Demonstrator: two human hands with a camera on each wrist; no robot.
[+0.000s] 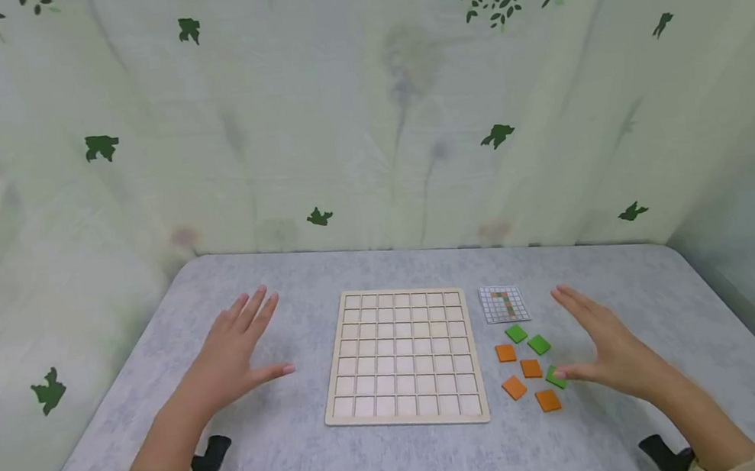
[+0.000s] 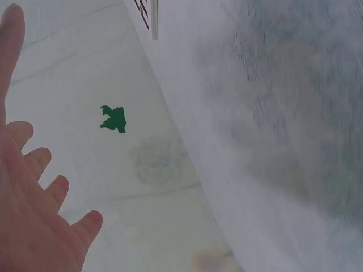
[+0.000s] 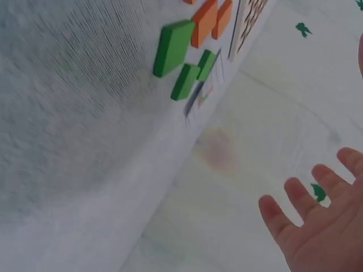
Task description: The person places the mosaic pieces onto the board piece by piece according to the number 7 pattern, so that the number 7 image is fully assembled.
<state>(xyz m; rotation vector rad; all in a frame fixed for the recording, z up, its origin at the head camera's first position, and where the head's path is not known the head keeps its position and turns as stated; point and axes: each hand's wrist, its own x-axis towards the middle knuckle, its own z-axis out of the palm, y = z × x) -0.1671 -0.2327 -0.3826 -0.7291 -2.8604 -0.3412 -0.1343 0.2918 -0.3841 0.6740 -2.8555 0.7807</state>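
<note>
My left hand [image 1: 231, 358] hovers left of a wooden grid board [image 1: 407, 419], its fingers spread and holding nothing. On the other side, my right hand [image 1: 610, 345] is raised with fingers extended, also holding nothing; its thumb overlaps a green tile [image 1: 556, 378] in the head view. Several loose square tiles lie between the board and the right hand, among them an orange tile [image 1: 531, 368] and another green tile [image 1: 515, 334]. Behind them lies a small pattern card [image 1: 504, 304] with a printed grid and coloured squares. The board's cells hold no coloured tiles.
The grey-blue table [image 1: 290, 459] ends at a pale fabric backdrop [image 1: 351, 115] printed with leaves and green birds. A black strap piece [image 1: 211, 458] shows at the left wrist, and another black strap piece [image 1: 665, 457] at the right wrist.
</note>
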